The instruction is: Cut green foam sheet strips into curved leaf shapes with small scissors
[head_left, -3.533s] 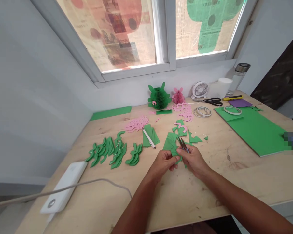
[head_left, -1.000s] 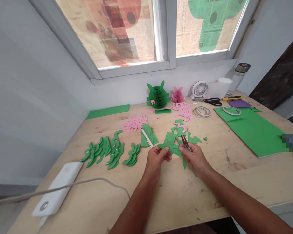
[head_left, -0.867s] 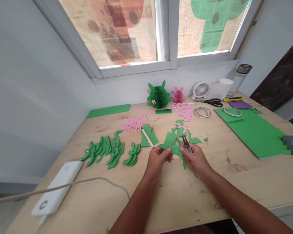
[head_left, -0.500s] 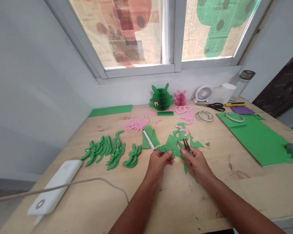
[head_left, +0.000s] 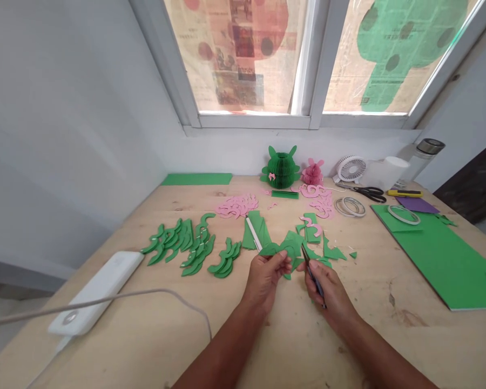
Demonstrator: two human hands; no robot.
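Observation:
My left hand [head_left: 269,276] pinches a piece of green paper [head_left: 291,244] between thumb and fingers, above the table's middle. Just to its right, my right hand [head_left: 328,286] is closed around small dark scissors [head_left: 314,275], their blades pointing up and to the left at the paper's right edge. Whether the blades touch the paper is hard to tell. Green offcuts [head_left: 334,251] and curved pink scraps [head_left: 311,224] lie behind the hands. A white pen [head_left: 254,233] rests on green paper pieces beside my left hand. Stacks of curved green cutouts [head_left: 200,248] lie further left.
Pink cutouts [head_left: 237,206] lie behind the green stacks. A green honeycomb paper figure [head_left: 281,168] and a pink one [head_left: 312,174] stand by the wall. Tape rolls [head_left: 350,207], black scissors [head_left: 370,193] and a green sheet [head_left: 437,259] are right. A cable [head_left: 157,292] crosses over a white power bank [head_left: 101,289].
My right hand has turned and shifted slightly down, with the scissors now angled up-left. The green paper in my left hand has tilted. The camera view has swung left.

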